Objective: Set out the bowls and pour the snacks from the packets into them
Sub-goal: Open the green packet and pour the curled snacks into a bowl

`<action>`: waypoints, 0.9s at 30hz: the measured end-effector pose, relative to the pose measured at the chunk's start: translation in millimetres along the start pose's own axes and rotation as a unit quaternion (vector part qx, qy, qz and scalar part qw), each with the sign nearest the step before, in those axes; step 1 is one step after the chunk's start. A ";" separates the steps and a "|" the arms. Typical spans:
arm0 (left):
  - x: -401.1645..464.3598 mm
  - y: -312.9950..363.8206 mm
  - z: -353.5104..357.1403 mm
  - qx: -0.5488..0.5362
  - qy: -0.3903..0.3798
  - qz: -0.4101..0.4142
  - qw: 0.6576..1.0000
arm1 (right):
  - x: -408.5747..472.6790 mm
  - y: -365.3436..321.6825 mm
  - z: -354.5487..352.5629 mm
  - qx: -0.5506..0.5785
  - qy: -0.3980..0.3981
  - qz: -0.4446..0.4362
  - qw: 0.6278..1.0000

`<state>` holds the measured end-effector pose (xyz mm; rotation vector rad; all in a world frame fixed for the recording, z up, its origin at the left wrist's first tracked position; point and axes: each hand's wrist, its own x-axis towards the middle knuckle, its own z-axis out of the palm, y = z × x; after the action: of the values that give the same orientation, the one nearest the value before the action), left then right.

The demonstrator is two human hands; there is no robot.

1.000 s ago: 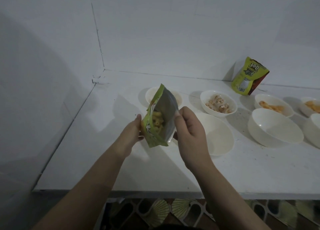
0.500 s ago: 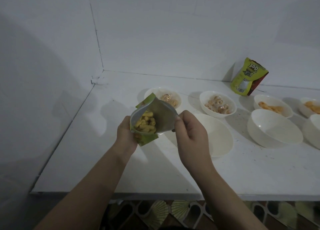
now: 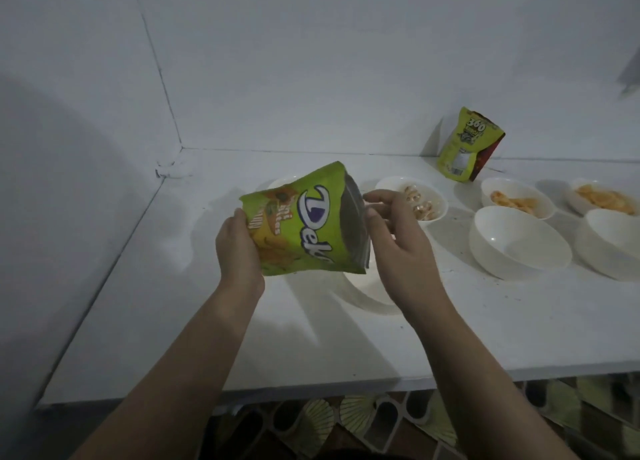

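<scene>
packet [image 3: 304, 222] is held above the counter [image 3: 173, 303], tipped on its side with its long axis about level, running left to right, and the open silver-lined mouth facing right. left hand [image 3: 239, 248] grips the closed bottom end, fingers curled behind it. right hand [image 3: 398, 241] sits just beside the mouth, fingers loosely curled and spread; whether it touches the packet rim cannot be told. target bowl [image 3: 367, 293] lies directly under the mouth and the right hand, mostly hidden, only its near rim visible. judgement: pour step about to start; raising the left end should drop the snacks straight into it.

readable print: "dek" in large white letters on the green face, smaller text beside it too blurred. second packet [image 3: 467, 146] leans on the back wall, well apart to the right, marked "360".

two bowls to the right look empty; three behind hold snacks.
</scene>
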<state>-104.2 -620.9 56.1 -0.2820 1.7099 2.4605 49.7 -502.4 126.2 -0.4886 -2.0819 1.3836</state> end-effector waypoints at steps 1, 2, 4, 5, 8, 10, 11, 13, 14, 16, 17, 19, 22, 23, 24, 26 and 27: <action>-0.9 0.1 3.3 0.010 0.014 0.027 0.999 | 3.0 -0.4 -4.9 0.007 -0.002 0.006 1.000; -2.9 0.4 6.9 0.018 0.022 0.054 0.998 | 6.8 0.2 -9.7 0.008 -0.006 0.009 1.000; -6.0 -0.6 13.1 0.034 0.034 0.100 0.994 | 15.6 2.0 -17.7 -0.021 -0.020 0.000 1.000; -8.1 -1.2 16.8 0.042 0.039 0.119 0.991 | 21.1 3.0 -21.3 -0.048 -0.031 -0.015 0.998; -15.2 1.1 27.5 0.070 0.054 0.165 0.982 | 37.3 6.7 -28.6 -0.103 -0.049 -0.050 0.992; -18.8 5.0 32.6 0.095 0.065 0.188 0.975 | 46.7 10.9 -32.0 -0.117 -0.042 -0.065 0.990; -20.1 6.9 33.9 0.105 0.070 0.196 0.972 | 50.0 13.0 -33.3 -0.124 -0.040 -0.072 0.989; -20.6 9.6 35.1 0.116 0.082 0.211 0.967 | 54.9 18.8 -35.4 -0.130 -0.049 -0.080 0.987; -20.9 10.7 35.4 0.121 0.087 0.219 0.964 | 56.5 22.2 -36.2 -0.129 -0.054 -0.082 0.987; -23.4 11.9 37.1 0.138 0.092 0.238 0.957 | 59.1 28.1 -39.1 -0.124 -0.056 -0.084 0.987; -25.7 12.5 38.3 0.145 0.092 0.250 0.953 | 60.4 30.3 -41.1 -0.125 -0.055 -0.088 0.987; -29.5 12.7 39.8 0.159 0.085 0.271 0.946 | 63.7 33.4 -44.7 -0.135 -0.049 -0.106 0.984; -31.4 11.3 39.9 0.185 0.084 0.297 0.933 | 69.8 39.8 -48.6 -0.172 -0.030 -0.133 0.976; -32.3 10.5 40.6 0.194 0.085 0.304 0.929 | 71.2 42.5 -49.8 -0.183 -0.026 -0.133 0.974; -33.8 10.0 42.3 0.201 0.083 0.310 0.925 | 72.5 45.6 -50.7 -0.192 -0.026 -0.129 0.972; -37.3 9.3 46.6 0.210 0.075 0.321 0.921 | 73.5 50.9 -52.0 -0.217 -0.034 -0.120 0.968; -38.3 8.7 48.7 0.215 0.072 0.326 0.918 | 74.1 52.9 -53.0 -0.237 -0.035 -0.124 0.963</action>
<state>-72.6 -578.3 89.2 0.2020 2.6987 2.3702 26.7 -400.5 112.7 -0.3530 -2.4416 0.7663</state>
